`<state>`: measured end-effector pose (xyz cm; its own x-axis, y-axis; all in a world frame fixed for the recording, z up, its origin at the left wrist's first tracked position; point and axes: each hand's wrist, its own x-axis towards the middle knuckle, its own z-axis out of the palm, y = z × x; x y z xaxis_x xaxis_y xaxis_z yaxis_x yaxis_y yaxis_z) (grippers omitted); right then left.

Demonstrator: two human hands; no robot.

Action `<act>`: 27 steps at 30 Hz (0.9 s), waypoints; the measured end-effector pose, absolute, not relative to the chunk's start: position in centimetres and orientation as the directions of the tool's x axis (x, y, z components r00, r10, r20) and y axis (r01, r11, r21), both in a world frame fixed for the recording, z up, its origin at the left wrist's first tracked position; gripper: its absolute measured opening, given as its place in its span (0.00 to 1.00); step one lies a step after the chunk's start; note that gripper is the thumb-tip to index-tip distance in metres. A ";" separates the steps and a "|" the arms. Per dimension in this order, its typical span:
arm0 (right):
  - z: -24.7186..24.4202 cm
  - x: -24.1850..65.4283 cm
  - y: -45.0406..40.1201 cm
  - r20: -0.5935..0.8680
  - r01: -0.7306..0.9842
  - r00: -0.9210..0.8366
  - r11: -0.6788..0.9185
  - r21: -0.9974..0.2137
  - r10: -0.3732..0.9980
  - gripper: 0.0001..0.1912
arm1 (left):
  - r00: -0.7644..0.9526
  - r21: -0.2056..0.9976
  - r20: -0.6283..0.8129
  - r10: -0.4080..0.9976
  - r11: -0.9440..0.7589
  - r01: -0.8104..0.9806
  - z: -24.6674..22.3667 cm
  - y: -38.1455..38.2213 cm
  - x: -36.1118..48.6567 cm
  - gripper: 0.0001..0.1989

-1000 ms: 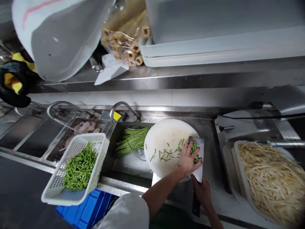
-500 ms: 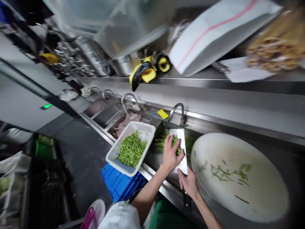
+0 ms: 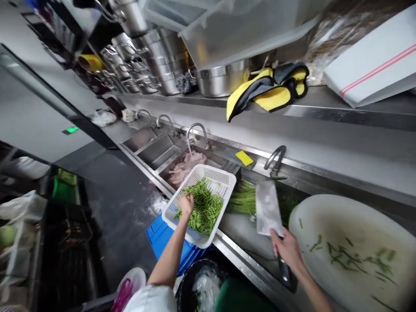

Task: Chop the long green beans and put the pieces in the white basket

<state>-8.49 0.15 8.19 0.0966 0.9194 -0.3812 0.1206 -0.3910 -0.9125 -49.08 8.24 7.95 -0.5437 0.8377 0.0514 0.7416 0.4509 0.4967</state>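
My left hand [image 3: 186,204] is over the left side of a white plastic basket [image 3: 224,174], its fingers curled at the edge of a heap of cut green stalks [image 3: 206,208]. Whether anything is inside those fingers cannot be seen. In my right hand [image 3: 287,250] is a cleaver [image 3: 268,207], gripped near the joint of blade and black handle. Its broad blade hangs over the sink, with nothing lying on it. Behind the blade, a bundle of long green stalks [image 3: 243,197] lies in the sink. A round white cutting board [image 3: 328,216] with scattered green bits is to the right.
Raw pale meat [image 3: 186,167] sits in the sink beyond the basket, under a running faucet [image 3: 197,126]. A yellow sponge [image 3: 244,158] rests on the ledge. Blue crates [image 3: 159,238] and a lined black bin [image 3: 208,281] stand below. Yellow-grey cloths [image 3: 266,93] overhang the shelf.
My left hand has gone from the cleaver blade to the basket, and the green pieces on the blade are gone. The cleaver stays in my right hand. The view has swung left.
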 end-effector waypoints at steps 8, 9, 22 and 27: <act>7.4 12.5 -12.1 -0.411 0.079 0.674 -0.614 -0.785 0.613 0.23 | 0.052 0.656 0.231 0.972 -0.195 0.729 5.3 13.7 -28.6 0.13; 7.1 14.0 -13.8 -0.409 0.039 0.708 -0.610 -0.791 0.576 0.24 | 0.143 0.663 0.208 0.968 -0.247 0.707 5.4 13.9 -24.6 0.12; 2.0 22.8 -22.5 -0.437 0.136 0.696 -0.702 -0.699 0.569 0.22 | 0.453 0.315 -0.418 0.788 -0.342 0.886 3.1 8.7 3.1 0.13; 1.6 25.2 -21.6 -0.496 0.098 0.627 -0.693 -0.715 0.601 0.23 | 0.512 0.341 -0.389 0.766 -0.396 0.852 3.4 7.6 5.5 0.17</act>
<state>25.19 -21.62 1.58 0.6268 0.6006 -0.4963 0.0980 -0.6927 -0.7145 5.50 7.57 3.42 0.5116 0.7663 -0.3886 0.8524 -0.3961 0.3412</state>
